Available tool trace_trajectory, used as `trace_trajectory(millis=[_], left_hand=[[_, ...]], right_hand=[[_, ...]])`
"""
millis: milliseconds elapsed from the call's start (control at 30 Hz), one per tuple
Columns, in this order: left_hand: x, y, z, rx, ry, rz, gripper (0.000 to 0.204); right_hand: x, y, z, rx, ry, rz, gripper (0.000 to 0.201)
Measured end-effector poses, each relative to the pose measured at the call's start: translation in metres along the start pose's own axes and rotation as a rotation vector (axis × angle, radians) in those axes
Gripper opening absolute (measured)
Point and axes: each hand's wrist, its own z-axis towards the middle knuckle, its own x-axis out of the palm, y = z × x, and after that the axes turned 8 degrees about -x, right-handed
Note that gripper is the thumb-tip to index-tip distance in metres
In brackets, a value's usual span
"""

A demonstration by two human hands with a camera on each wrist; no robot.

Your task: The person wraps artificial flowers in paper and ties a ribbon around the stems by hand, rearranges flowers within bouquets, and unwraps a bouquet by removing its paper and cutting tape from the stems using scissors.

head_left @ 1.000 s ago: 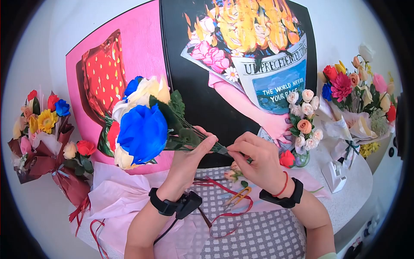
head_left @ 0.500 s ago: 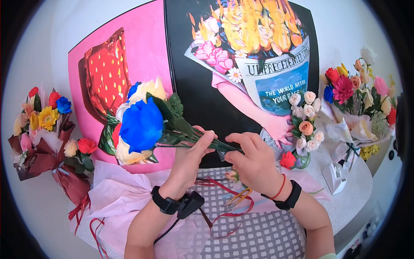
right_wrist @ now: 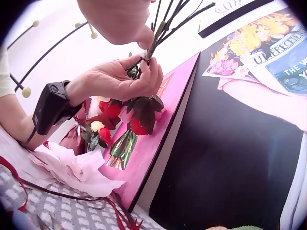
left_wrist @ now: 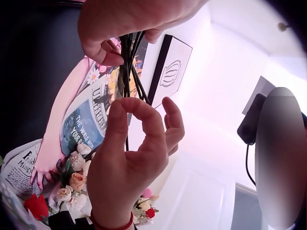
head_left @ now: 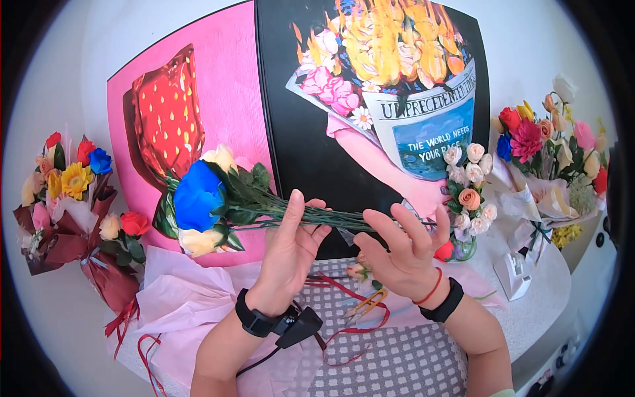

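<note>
A bouquet of artificial flowers lies nearly level in the head view, its large blue flower [head_left: 197,198] and cream petals to the left. My left hand [head_left: 291,248] holds its green stems [head_left: 331,217] around the middle, thumb raised. Near the stem ends, my right hand [head_left: 407,255] has thumb and index finger at the stems, the other fingers spread. From the left wrist, that thumb and index finger meet in a pinch at the dark stems [left_wrist: 125,72]. Red flowers [right_wrist: 139,125] of the bouquet hang below my left hand in the right wrist view.
Pink wrapping paper [head_left: 178,291] covers the table's left side. Yellow-handled scissors [head_left: 367,306] and red ribbon [head_left: 344,291] lie in front of me. A tape dispenser [head_left: 514,271] and a vase of roses [head_left: 465,248] stand right. Wrapped bouquets flank both sides; two paintings [head_left: 304,119] stand behind.
The bouquet has turned flatter, its flower heads shifting left. My left thumb has lifted upright. My right hand's outer fingers have spread from a closer curl and the hand has moved slightly right.
</note>
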Motion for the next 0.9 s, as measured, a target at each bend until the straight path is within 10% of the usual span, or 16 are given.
trace_trajectory(millis=[900], left_hand=[[0.013,-0.012,-0.013,-0.105,0.03,-0.389,0.025]], right_hand=[[-0.009,-0.017,-0.004,-0.135,-0.152,-0.095,0.01]])
